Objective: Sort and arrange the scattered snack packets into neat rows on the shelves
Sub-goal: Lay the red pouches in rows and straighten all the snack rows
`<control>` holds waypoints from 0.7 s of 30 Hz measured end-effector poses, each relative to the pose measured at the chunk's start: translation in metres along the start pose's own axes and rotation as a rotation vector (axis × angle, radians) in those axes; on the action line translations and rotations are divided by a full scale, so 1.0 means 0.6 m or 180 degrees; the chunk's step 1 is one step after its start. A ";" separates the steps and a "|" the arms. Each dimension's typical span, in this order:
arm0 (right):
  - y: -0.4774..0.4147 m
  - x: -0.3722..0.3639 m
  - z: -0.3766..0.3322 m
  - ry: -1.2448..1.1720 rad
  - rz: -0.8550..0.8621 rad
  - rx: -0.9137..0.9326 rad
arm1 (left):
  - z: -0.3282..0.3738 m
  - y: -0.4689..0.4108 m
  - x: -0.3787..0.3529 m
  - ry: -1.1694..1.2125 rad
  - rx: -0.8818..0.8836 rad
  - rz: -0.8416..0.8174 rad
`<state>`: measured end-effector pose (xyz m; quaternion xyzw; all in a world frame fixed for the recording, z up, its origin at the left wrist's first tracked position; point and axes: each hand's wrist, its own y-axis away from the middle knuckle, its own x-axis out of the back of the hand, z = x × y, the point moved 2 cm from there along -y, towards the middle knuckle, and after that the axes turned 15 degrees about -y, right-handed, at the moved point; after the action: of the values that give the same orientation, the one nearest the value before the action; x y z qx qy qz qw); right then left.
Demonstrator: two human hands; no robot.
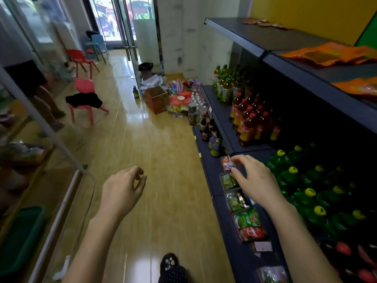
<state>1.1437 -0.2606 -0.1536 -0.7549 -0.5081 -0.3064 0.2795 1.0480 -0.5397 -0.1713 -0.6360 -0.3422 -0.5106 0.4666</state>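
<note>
Gripping an orange-and-white packet (226, 162), right hand (253, 178); left hand (122, 188) loosely curled, empty.

Glossy wood-look floor (163, 180); shiny plastic snack packets (247, 219); matt shelf (210, 176).

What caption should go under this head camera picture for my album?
Right hand pinches an orange-white snack packet on the low shelf; left hand hangs empty.

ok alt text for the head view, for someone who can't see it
A right hand pinches an orange packet at the far end of a row of snack packets on a low shelf, while the left hand hangs empty over the wooden floor. Drink bottles fill the shelves behind.
</note>
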 end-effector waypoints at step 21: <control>-0.588 -0.103 -0.056 0.0215 0.0449 -0.0423 | -0.078 -0.674 -0.170 0.0213 -0.0705 -0.0089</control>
<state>0.7882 -0.2064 -0.1384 -0.7949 -0.4226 -0.3442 0.2667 0.6388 -0.4461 -0.1691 -0.6615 -0.2768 -0.5726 0.3975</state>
